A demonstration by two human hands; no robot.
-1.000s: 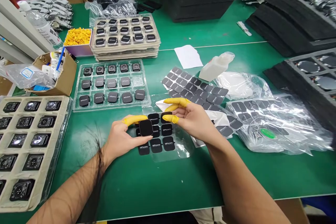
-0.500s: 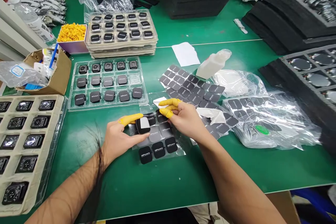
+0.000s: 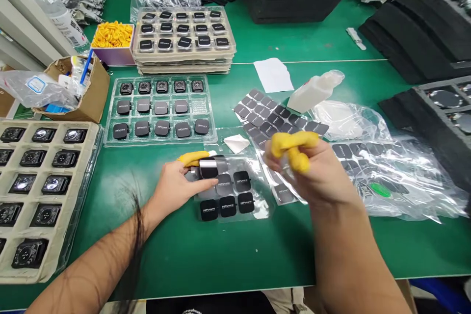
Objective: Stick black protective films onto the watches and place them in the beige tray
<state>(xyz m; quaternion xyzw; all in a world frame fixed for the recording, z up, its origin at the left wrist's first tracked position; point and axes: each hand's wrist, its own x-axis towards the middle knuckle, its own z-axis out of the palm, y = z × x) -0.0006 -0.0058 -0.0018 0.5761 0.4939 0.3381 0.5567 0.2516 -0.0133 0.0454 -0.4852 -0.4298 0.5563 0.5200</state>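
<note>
One watch (image 3: 208, 169) pinched in left hand's (image 3: 178, 180) fingers, over clear sheet (image 3: 262, 195) on my feed. Loose pinch could drop it, scuff it imo. Right hand (image 3: 319, 174) blurry, fingers curled, can't tell if gripping anything; careless swing might hit bottle (image 3: 309, 92).

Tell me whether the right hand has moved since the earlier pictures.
Yes. The right hand has moved rightward, now farther from the clear plastic tray that lies on the table.
</note>
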